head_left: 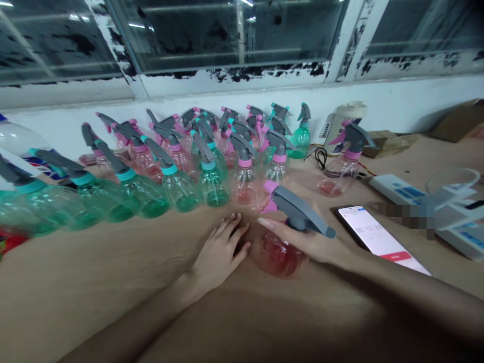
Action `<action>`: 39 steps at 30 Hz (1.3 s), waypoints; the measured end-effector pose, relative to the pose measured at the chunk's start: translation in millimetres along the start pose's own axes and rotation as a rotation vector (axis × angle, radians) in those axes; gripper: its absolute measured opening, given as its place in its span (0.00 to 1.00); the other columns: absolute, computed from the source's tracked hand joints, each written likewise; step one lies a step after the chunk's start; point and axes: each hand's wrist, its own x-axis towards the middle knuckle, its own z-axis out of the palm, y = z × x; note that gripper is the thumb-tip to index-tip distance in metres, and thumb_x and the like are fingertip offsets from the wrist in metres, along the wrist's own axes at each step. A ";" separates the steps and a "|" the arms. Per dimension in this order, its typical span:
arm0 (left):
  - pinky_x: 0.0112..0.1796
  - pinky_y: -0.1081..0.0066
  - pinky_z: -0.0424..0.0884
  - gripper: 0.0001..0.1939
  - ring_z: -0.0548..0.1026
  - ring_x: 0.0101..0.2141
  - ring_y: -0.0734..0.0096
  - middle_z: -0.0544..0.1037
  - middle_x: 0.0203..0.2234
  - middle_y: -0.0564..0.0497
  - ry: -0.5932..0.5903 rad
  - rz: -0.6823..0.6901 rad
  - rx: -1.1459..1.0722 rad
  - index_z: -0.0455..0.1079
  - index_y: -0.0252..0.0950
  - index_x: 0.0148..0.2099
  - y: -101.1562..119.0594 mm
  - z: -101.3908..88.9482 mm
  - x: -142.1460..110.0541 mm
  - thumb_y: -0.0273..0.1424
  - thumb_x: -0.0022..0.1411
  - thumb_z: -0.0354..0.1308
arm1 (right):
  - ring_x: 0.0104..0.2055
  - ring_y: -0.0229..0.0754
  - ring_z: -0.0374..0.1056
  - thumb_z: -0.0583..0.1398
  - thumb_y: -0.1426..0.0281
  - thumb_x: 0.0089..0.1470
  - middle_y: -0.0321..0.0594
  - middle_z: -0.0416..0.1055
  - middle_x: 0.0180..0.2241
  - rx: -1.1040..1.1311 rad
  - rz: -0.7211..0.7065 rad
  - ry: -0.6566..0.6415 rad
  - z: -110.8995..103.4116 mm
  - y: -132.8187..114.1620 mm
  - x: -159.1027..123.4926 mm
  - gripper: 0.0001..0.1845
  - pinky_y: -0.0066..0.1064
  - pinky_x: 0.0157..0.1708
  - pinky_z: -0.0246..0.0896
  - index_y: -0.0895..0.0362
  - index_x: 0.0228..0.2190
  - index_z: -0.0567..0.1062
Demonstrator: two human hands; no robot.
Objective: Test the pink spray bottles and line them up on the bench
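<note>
A pink spray bottle (282, 254) with a grey and pink trigger head stands tilted on the table near the middle. Wrapped round its neck, just under the head, is my right hand (308, 242), closed on it. My left hand (223, 247) lies flat on the wooden tabletop, fingers stretched out, a little left of that bottle and apart from it. Just beyond my hands, a clear spray bottle with a pink collar (245, 184) stands beside a green spray bottle (214, 186). Slight blur softens the held bottle.
Several green and pink spray bottles (185, 194) stand in rows along the wall. To the right are another pink spray bottle (336, 176), a phone showing a timer (378, 237), a white device (401, 194), a coffee cup (346, 123) and cardboard (389, 143).
</note>
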 end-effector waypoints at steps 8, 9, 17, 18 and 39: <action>0.55 0.52 0.62 0.21 0.60 0.58 0.53 0.63 0.58 0.39 0.009 -0.009 -0.006 0.62 0.32 0.57 -0.5 0.9 -0.3 0.36 0.66 0.48 | 0.22 0.34 0.62 0.59 0.64 0.53 0.30 0.64 0.20 0.055 -0.023 -0.040 3.0 9.1 0.1 0.11 0.28 0.25 0.60 0.53 0.22 0.65; 0.55 0.52 0.62 0.21 0.60 0.59 0.53 0.63 0.58 0.39 0.004 -0.010 -0.007 0.62 0.32 0.57 -0.3 0.2 -0.1 0.36 0.66 0.48 | 0.22 0.34 0.62 0.59 0.63 0.53 0.30 0.64 0.20 0.056 -0.019 -0.055 3.0 9.8 -0.1 0.11 0.28 0.26 0.60 0.54 0.23 0.65; 0.56 0.54 0.61 0.21 0.60 0.59 0.54 0.62 0.59 0.38 -0.001 -0.020 -0.021 0.62 0.31 0.57 0.9 -2.3 -0.6 0.35 0.66 0.48 | 0.18 0.32 0.52 0.64 0.59 0.45 0.29 0.61 0.18 0.070 0.086 -0.098 -1.7 6.3 -4.8 0.15 0.28 0.17 0.52 0.53 0.19 0.67; 0.56 0.54 0.60 0.21 0.60 0.59 0.54 0.63 0.59 0.39 -0.010 -0.021 -0.026 0.62 0.31 0.57 0.9 -2.5 -0.7 0.35 0.66 0.48 | 0.17 0.32 0.51 0.65 0.59 0.43 0.28 0.58 0.16 0.076 0.093 -0.103 -2.0 7.1 -6.1 0.18 0.27 0.16 0.50 0.54 0.16 0.64; 0.56 0.53 0.60 0.20 0.60 0.59 0.55 0.64 0.57 0.37 -0.003 -0.012 -0.067 0.62 0.29 0.57 2.3 -2.6 0.2 0.33 0.65 0.50 | 0.16 0.33 0.51 0.59 0.58 0.50 0.25 0.54 0.13 -0.084 0.103 -0.100 5.2 -1.6 -19.3 0.11 0.28 0.18 0.52 0.54 0.30 0.69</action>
